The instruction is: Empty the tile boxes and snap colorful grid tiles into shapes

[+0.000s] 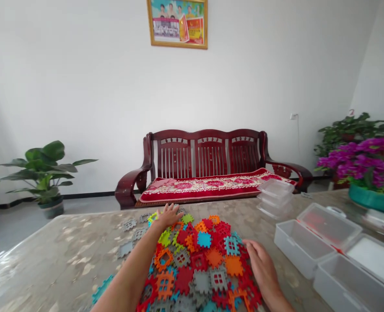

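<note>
A wide pile of toothed plastic building tiles in red, orange, grey, blue and lime green [183, 279] covers the table in front of me. My left hand [170, 215] reaches to the pile's far edge, fingers spread over a few tiles there, with grey and lime ones around it. At the right edge of the pile is my right hand [260, 260], its fingers stretched out beside a blue window tile [232, 245] and red ones; I see nothing held in it. Several grey tiles [126, 249] lie loose left of the pile, and a blue tile [101, 289] sits near my left forearm.
Two open clear plastic boxes [304, 245] stand at the right, lids folded back. Behind them is a stack of clear containers [275, 197]. A teal pot [374, 197] holds purple flowers. Beyond the patterned tablecloth [71, 242] stands a dark wooden bench [209, 151].
</note>
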Tool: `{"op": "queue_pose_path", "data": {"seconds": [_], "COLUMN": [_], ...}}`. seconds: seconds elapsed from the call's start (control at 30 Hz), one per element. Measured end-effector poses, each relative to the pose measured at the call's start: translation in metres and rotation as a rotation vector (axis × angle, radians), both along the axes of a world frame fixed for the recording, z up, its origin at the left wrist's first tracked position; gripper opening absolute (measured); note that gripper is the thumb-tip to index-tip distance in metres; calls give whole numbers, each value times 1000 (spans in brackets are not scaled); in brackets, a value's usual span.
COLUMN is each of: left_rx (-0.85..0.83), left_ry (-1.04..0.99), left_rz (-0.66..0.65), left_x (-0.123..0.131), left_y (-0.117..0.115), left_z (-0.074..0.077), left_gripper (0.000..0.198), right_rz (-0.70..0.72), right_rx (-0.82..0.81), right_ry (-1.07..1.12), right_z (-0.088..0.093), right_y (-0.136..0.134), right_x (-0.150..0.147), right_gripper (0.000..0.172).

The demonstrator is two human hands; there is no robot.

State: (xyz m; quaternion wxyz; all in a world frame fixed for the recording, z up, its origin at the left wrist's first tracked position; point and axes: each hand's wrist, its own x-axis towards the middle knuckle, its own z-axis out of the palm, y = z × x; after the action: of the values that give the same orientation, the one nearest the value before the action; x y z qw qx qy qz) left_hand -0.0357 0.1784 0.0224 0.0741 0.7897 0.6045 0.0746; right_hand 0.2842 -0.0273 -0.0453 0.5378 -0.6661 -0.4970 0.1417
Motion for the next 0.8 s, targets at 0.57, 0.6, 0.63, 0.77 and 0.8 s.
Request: {"op": "queue_pose_path", "data": {"seconds": [0.57, 0.6, 0.63, 0.77, 0.8], "left_rx": [-46, -45, -41, -129, -167], "left_ry": [-32, -38, -45, -107, -95], "left_rz": [-288, -279, -268, -360, -381], "left_x": [7, 3, -1, -23, -27], "left_y": [-109, -123, -139, -215, -233], "left_z": [24, 25, 26, 17, 12], "left_gripper": [54, 60, 69, 105, 113], "right_rz": [14, 14, 13, -23, -30], "right_rx": [23, 29, 34, 50, 50], "right_ry": [76, 82, 84, 48, 20], "right_z": [12, 13, 12, 10, 9], "right_y": [-4, -4, -4, -4, -4], "right_x": [-4, -4, -3, 0, 1], "right_gripper": [45, 45, 45, 49, 50]}}
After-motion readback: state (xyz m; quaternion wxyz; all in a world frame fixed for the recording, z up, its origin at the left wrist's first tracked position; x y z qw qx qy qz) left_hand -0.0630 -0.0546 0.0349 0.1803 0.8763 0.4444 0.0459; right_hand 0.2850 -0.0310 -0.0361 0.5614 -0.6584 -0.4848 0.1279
